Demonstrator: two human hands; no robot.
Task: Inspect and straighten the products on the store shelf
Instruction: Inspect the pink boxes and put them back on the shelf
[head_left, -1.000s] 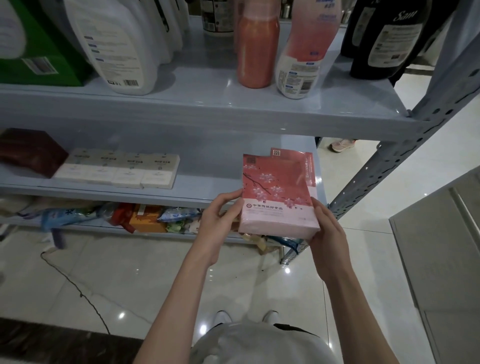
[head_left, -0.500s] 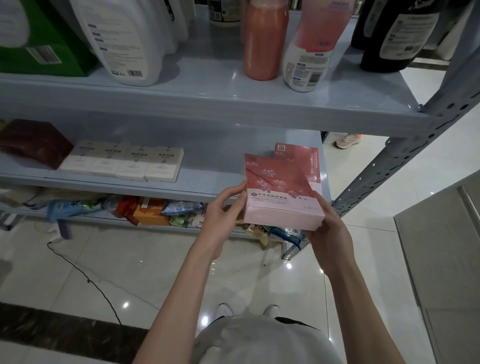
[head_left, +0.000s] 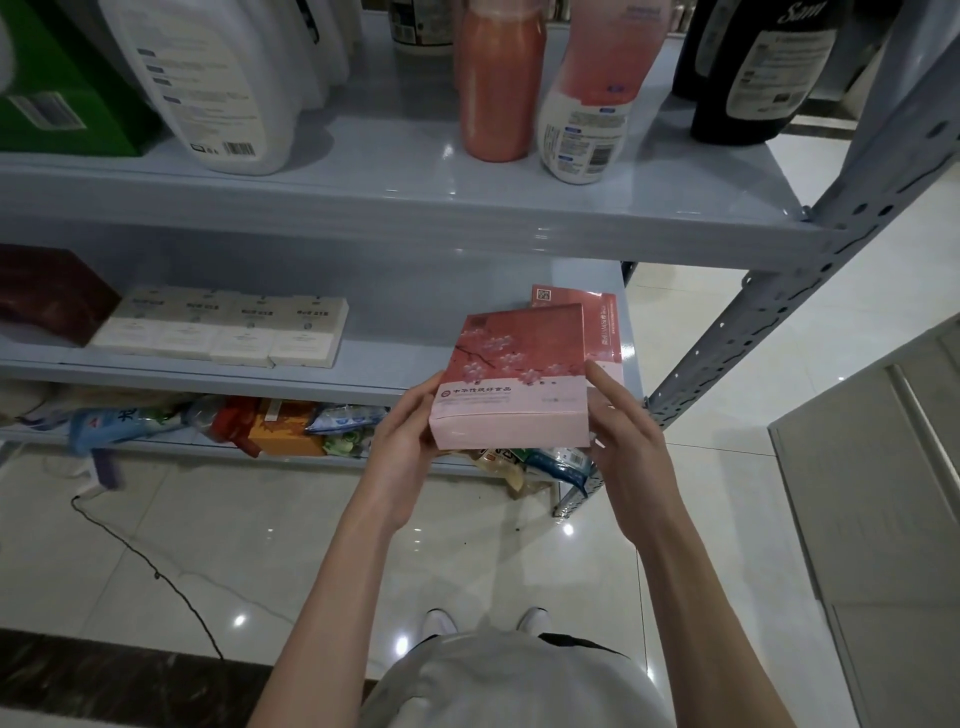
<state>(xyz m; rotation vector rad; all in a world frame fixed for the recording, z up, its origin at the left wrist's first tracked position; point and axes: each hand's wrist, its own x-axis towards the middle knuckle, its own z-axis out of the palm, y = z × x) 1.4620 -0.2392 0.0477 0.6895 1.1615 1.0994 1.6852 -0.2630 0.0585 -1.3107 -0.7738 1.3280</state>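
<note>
pink box (head_left: 511, 374) tipped flatter, shifted left | left hand (head_left: 404, 441) fingers grip it | right hand (head_left: 629, 457) fingers grip it

2 pink boxes (head_left: 511, 379) at 3 o'clock; 4 cream boxes (head_left: 223, 325) at 9; 1 orange bottle (head_left: 498, 83) at 12.

Pretty dim under the upper shelf (head_left: 389, 171), lights glare as white dots on the glossy floor (head_left: 467, 551), edges bend fisheye-style, top bottles (head_left: 208, 78) look soft.
</note>
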